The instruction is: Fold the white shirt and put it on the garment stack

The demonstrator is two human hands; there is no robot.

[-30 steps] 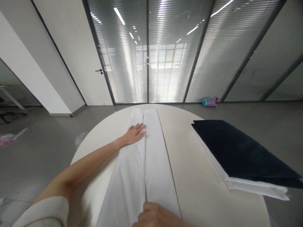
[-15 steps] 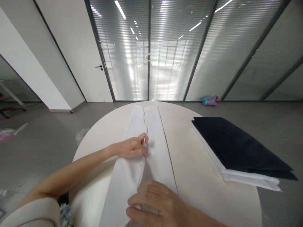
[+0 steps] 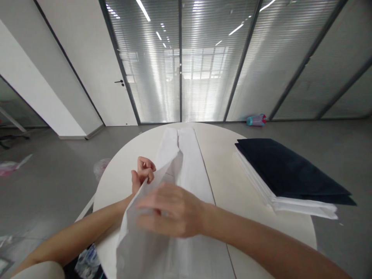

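A long white cloth [image 3: 192, 170] lies lengthwise over the table, folded in from both sides so that its edges meet along the middle. Its left flap is lifted near me and stands up in a slanted sheet. My left hand [image 3: 143, 172] is at the raised flap's edge on the left, its fingers curled closed on it. In front of the flap is my right hand [image 3: 174, 211], blurred by motion, with fingers stretched to the left and apart. Nothing shows in its fingers. The flap hides part of the left wrist.
All this lies on a round white table [image 3: 223, 155]. At its right edge a dark navy folded cloth [image 3: 290, 170] rests on a stack of white cloth [image 3: 305, 209], overhanging the rim. On the floor are a blue and red basket [image 3: 256, 120] and a clear plastic bag [image 3: 101, 167].
The left flap has been lifted from the middle toward the left. My left hand moved left with the edge, and my right hand moved up and left across the cloth.
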